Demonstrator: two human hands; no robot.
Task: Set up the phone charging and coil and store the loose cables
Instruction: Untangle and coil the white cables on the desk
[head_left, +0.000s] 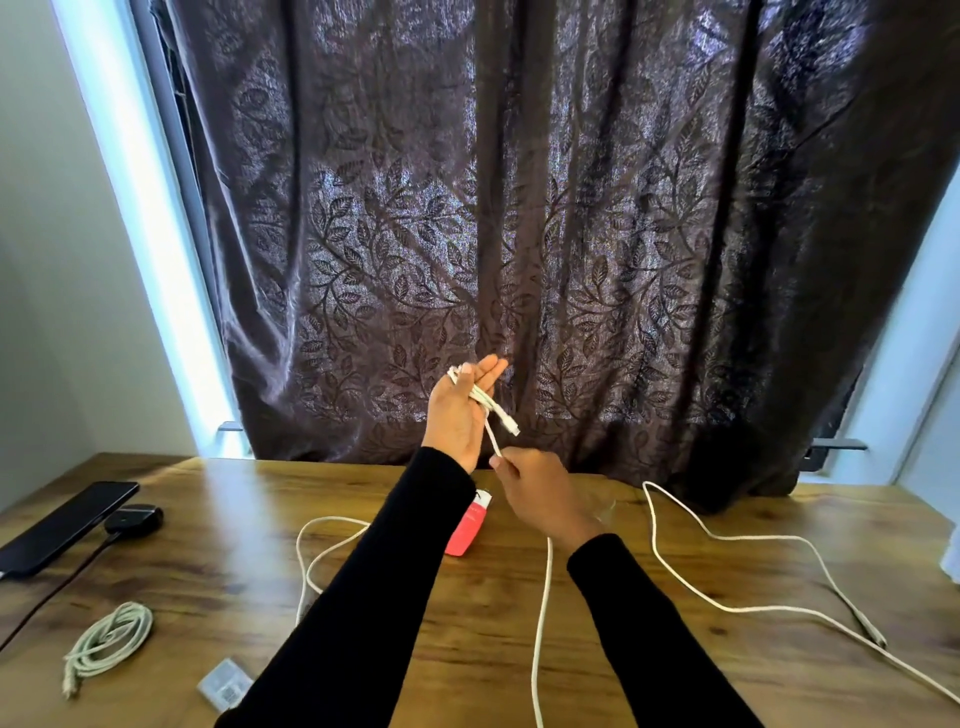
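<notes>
The person holds both hands above the wooden worktop (467, 613), in front of a dark curtain (519, 208) with a leaf pattern. The left hand (460, 410) is raised with the palm turned up and the fingers (488, 370) mostly straight; several turns of a white cable (491, 408) lie across the palm, and the thumb presses on them, so the hand grasps the coil. One plug end of this cable sticks out to the right of the palm. The right hand (540, 493) is lower, just below the left hand, and its fingers pinch the same cable where it leaves the coil. Below the right hand the cable hangs down and runs toward the near edge of the worktop.

A red box (467, 530) lies on the worktop under the left forearm, partly hidden by the sleeve. To the left of the red box a loop of white cable rests on the wood. Far to the left of the box there is a dark phone (62, 525), and a small black charger puck (134, 518) touches its right side, with a dark wire going from it toward the near left edge. Nearer than the phone lies a coiled cable (106, 642), already wound. A second loose cable (727, 571) winds over the worktop to the right of the box.
</notes>
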